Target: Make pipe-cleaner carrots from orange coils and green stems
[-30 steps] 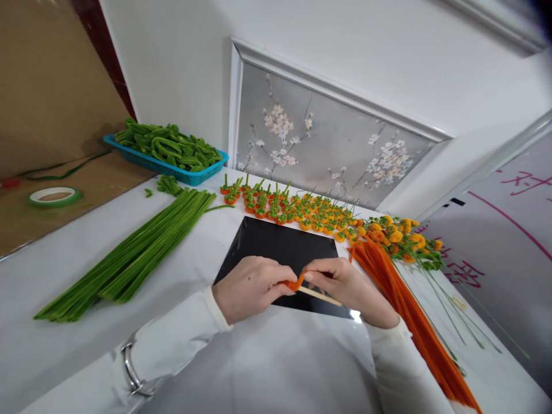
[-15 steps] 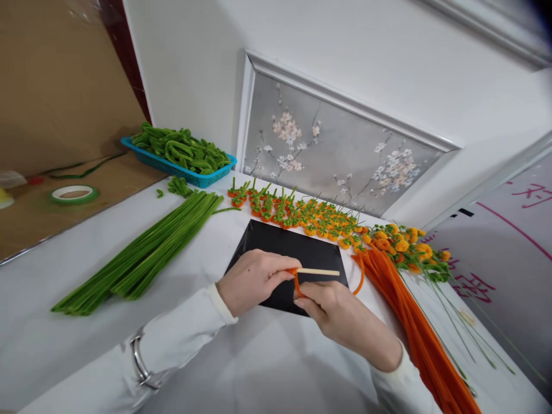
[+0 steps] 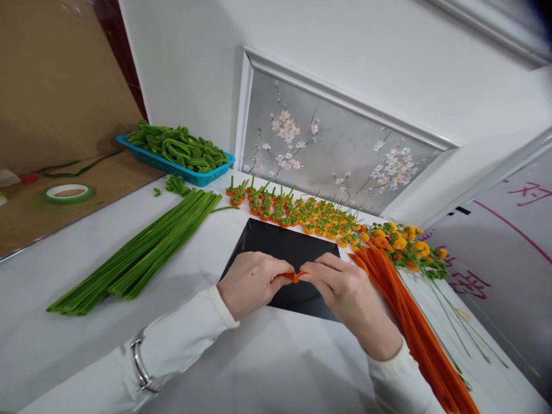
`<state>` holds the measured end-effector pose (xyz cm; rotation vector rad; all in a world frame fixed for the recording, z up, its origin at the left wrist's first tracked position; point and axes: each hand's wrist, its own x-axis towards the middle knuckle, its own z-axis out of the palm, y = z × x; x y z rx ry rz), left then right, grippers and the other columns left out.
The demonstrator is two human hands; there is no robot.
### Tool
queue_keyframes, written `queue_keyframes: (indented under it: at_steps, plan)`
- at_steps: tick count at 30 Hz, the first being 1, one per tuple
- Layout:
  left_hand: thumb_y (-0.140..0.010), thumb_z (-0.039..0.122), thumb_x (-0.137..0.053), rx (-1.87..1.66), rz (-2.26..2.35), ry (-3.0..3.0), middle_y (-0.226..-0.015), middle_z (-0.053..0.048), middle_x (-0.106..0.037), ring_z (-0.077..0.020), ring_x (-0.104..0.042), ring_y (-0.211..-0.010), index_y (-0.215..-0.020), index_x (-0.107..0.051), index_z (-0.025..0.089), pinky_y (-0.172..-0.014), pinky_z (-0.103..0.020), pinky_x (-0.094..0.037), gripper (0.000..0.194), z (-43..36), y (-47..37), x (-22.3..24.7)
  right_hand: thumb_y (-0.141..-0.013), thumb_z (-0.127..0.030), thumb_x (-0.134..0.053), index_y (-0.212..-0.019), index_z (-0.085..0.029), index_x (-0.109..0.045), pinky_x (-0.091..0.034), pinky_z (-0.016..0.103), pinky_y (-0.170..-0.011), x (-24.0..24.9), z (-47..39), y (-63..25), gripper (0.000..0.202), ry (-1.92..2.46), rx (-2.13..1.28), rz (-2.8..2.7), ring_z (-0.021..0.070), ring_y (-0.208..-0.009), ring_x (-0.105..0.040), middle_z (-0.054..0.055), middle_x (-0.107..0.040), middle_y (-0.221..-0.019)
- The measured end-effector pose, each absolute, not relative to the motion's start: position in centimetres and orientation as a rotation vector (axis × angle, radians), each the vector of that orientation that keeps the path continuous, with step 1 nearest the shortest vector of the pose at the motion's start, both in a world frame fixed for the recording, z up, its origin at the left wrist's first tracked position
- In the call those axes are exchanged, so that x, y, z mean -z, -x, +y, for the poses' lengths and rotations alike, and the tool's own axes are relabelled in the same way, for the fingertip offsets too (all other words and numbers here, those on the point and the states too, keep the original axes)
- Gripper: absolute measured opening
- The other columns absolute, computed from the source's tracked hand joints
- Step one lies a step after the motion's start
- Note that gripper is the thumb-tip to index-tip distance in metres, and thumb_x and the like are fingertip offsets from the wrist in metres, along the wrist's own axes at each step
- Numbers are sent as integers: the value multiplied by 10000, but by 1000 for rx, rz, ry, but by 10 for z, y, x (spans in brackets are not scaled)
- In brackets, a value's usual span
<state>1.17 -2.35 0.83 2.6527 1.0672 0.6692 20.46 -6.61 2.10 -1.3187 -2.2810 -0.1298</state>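
Note:
Over a black board (image 3: 297, 244), my left hand (image 3: 252, 284) pinches a short coil of orange pipe cleaner (image 3: 296, 278). My right hand (image 3: 345, 290) has its thumb and fingers closed on the other end of this piece, close to the left fingertips. Both hands hide most of it, and no wooden stick shows. Just right of my right hand lies a bundle of orange pipe cleaners (image 3: 411, 322). Behind the board stand rows of small orange flower heads (image 3: 263, 206) and yellow flower heads (image 3: 325, 221) with green tops.
On the left lies a bundle of green pipe cleaners (image 3: 146, 253). A blue basket (image 3: 172, 169) of bent green pieces sits behind it. Green tape (image 3: 69, 193) rests on the brown surface. Stemmed yellow and orange flowers (image 3: 401, 244) lie at the right. A framed panel (image 3: 336, 138) backs the table.
The wooden stick has gone from view between the hands. My right hand has moved up and slightly right, and now pinches the orange piece opposite my left hand.

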Motion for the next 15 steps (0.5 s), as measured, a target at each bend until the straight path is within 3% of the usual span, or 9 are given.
queue_keyframes:
  at_steps: [8, 12, 15]
  plan:
    - [-854, 197, -556, -722, 939, -2702, -795, 51, -718, -139, -615, -704, -872, -686, 243, -630, -250, -369, 139, -22, -12, -5, -912, -256, -498, -916, -209, -689, -426, 215, -615, -21, -53, -213, 197, 1283, -216, -2198, 122, -660, -573, 17, -644, -763]
    - [-844, 146, -548, -754, 843, -2692, -799, 49, -712, -135, -620, -710, -846, -656, 214, -690, -265, -367, 128, -21, -12, -2, -915, -266, -477, -817, -186, -667, -367, 199, -527, -20, -47, -219, 228, 1321, -427, -2243, 93, -559, -491, -16, -593, -650]
    - [-857, 130, -515, -735, 815, -2699, -808, 42, -700, -136, -620, -700, -844, -620, 195, -652, -261, -358, 125, -24, -14, -1, -921, -307, -449, -736, -176, -632, -297, 194, -452, -17, -43, -225, 291, 1386, -637, -2256, 77, -487, -400, -39, -513, -557]
